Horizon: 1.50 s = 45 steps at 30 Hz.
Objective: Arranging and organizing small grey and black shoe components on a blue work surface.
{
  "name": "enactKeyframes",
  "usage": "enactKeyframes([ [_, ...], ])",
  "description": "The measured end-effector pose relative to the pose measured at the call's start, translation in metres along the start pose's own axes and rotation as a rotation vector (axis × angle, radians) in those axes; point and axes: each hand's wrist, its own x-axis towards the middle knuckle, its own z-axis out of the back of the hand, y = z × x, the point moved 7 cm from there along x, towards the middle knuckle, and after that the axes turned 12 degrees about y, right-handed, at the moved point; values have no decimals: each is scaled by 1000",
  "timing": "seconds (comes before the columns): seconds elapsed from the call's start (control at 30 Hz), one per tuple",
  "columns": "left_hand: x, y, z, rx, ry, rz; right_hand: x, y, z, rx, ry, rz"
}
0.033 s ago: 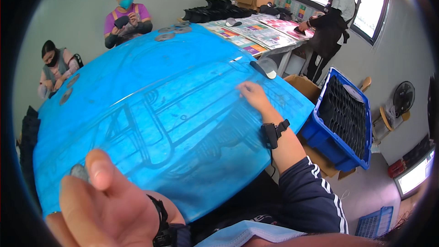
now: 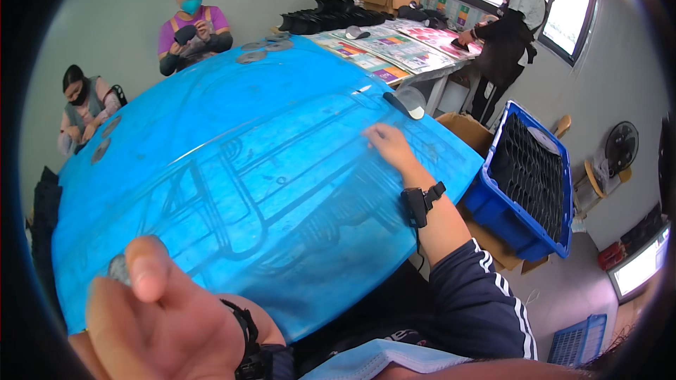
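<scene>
Left hand (image 2: 169,302): raised at the near left, thumb extended and fingers curled. Grey piece (image 2: 118,269): seen at the near left, just beyond the left thumb; whether it was gripped, or was lying on the surface behind, could not be told. Right hand (image 2: 387,144): held out at the right, fingers loosely bent; whether anything was enclosed, or the surface touched, could not be told. Black device (image 2: 421,204): strapped at the right wrist.

Blue table (image 2: 282,98): spread beneath both hands, its covering marked with darker lines. Grey-and-white cap (image 2: 406,103): placed at the far right edge, near the right hand. Grey discs (image 2: 253,57): grouped at the far edge. Blue crate (image 2: 486,211): set right of the table, filled with rows of black pieces (image 2: 524,176).

Dark piece (image 2: 185,34): held by a person in purple (image 2: 215,20), seated beyond the table. Printed sheets (image 2: 380,46): laid on the far worktable, beside which another person (image 2: 524,7) was stationed.
</scene>
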Motion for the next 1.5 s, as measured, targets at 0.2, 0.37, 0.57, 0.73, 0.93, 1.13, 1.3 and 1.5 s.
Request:
enactKeyframes([
  [0.2,-5,-1,13,206,-119,-28,2,2,0,-2,22,-32],
  [0.37,14,17,-20,60,-15,31,3,-8,-1,-2,32,-22],
  [0.57,24,26,-35,-55,109,37,6,-12,2,71,14,-17],
  [0.73,22,23,-36,-114,111,48,7,-9,-5,88,35,-19],
  [0.93,21,27,-52,-194,78,27,5,-15,0,87,37,-58],
  [1.13,24,31,-67,-237,103,130,6,-7,-1,77,13,-29],
  [1.3,17,39,-66,-105,82,187,7,-13,-7,90,48,-28],
  [1.5,-5,22,-25,-282,-29,-96,4,-16,1,114,32,-23],
])
